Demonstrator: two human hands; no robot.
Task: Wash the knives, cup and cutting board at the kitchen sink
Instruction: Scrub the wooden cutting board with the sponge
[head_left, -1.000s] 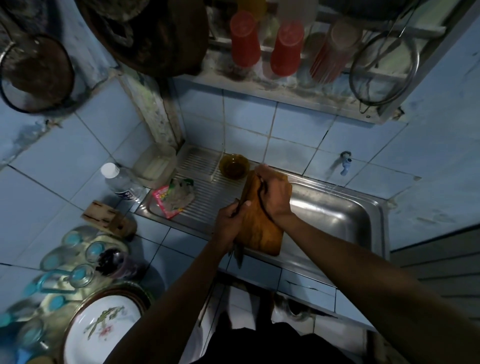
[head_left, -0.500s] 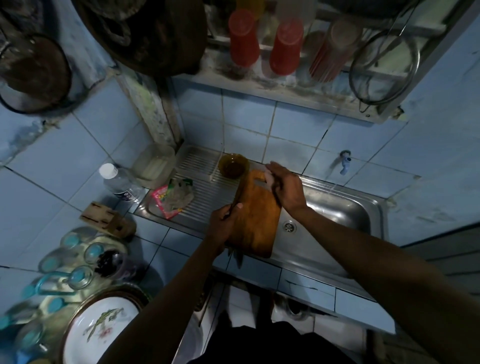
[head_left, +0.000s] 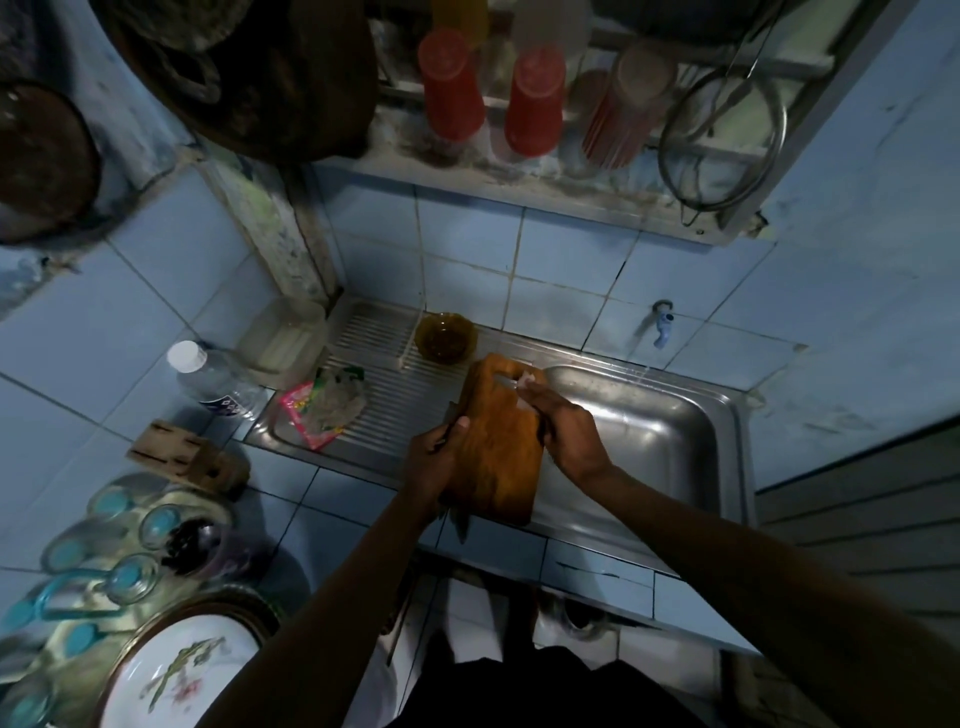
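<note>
A wooden cutting board (head_left: 498, 447) hangs over the left rim of the steel sink (head_left: 654, 447), handle end pointing away from me. My left hand (head_left: 434, 460) grips the board's left edge together with a knife, whose dark blade tip (head_left: 460, 526) sticks out below the hand. My right hand (head_left: 569, 434) lies along the board's right edge, its fairly straight fingers reaching toward the handle hole. Something pale shows at those fingertips; I cannot tell what. An amber cup (head_left: 447, 338) stands on the ribbed drainboard (head_left: 384, 395) behind the board.
A blue tap (head_left: 663, 325) sticks out of the tiled wall above the basin. A plastic pouch (head_left: 322, 410), a clear tub (head_left: 283, 343) and a water bottle (head_left: 213, 376) sit to the left. A knife block (head_left: 187, 457), jars and a plate (head_left: 176, 675) crowd the left counter. A shelf with red cups hangs overhead.
My right hand left the top face of the board and moved to its right edge. The board shifted slightly left and lies flatter in my left hand.
</note>
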